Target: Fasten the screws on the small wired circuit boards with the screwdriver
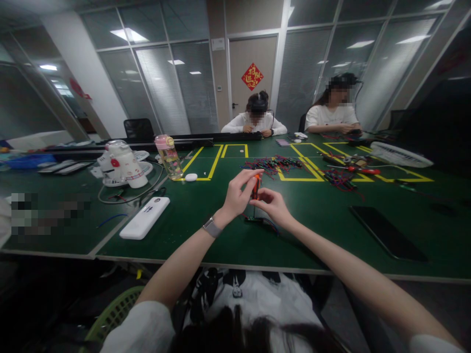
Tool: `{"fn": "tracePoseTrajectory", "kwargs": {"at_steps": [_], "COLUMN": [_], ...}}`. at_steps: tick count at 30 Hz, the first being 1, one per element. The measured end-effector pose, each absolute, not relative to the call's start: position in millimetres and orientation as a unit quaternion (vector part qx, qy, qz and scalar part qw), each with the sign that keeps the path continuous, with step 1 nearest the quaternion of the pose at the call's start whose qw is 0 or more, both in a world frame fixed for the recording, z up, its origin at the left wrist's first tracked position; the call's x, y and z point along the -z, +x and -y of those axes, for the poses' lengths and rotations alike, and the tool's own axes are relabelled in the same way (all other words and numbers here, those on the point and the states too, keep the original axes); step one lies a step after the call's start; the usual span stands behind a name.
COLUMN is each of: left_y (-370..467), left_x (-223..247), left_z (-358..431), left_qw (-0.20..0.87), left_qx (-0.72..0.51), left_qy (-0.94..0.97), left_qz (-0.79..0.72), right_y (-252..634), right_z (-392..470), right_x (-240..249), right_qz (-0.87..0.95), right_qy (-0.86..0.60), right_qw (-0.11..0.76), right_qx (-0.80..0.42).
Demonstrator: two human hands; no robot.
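Observation:
An orange and black screwdriver [256, 187] stands upright between my hands, its thin shaft pointing down. My left hand [238, 193], with a grey watch on the wrist, is closed around the upper handle. Lower down, the fingers of my right hand [275, 206] pinch the handle's bottom end. Below the shaft, a small green circuit board [253, 219] with red and dark wires lies on the green table [206, 240]. Whether the screwdriver's tip touches the board I cannot tell.
A tangle of wired boards [274, 164] lies beyond my hands. A white power bank [145, 218] is on the left, a black phone [388, 233] on the right. Bottles stand at the back left. Two people [254, 122] sit across the table; another person's blurred arm shows far left.

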State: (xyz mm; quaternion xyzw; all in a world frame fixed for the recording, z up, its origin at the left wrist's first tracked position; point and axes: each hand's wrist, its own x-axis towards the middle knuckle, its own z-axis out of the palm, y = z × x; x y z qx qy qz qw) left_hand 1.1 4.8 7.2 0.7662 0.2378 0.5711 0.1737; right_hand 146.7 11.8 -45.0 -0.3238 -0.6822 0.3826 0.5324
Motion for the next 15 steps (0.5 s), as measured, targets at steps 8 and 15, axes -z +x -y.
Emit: {"fn": "tracePoseTrajectory", "kwargs": {"at_steps": [8,15], "left_y": [3.8,3.9], "left_x": [-5.8,-5.0], "left_z": [-6.3,-7.7], "left_qw": [0.229,0.154], "left_qx": [-0.590,-0.599], "left_qy": [0.735,0.739], "left_qz": [-0.243,-0.267], "right_y": [151.8,148.8], "right_z": [-8.4,-10.3], "right_x": [40.4,39.5], "right_qz": [0.727,0.700], "right_qy": [-0.292,-0.304], "right_qw": [0.493,0.529], "right_qx": [-0.377,-0.371]}}
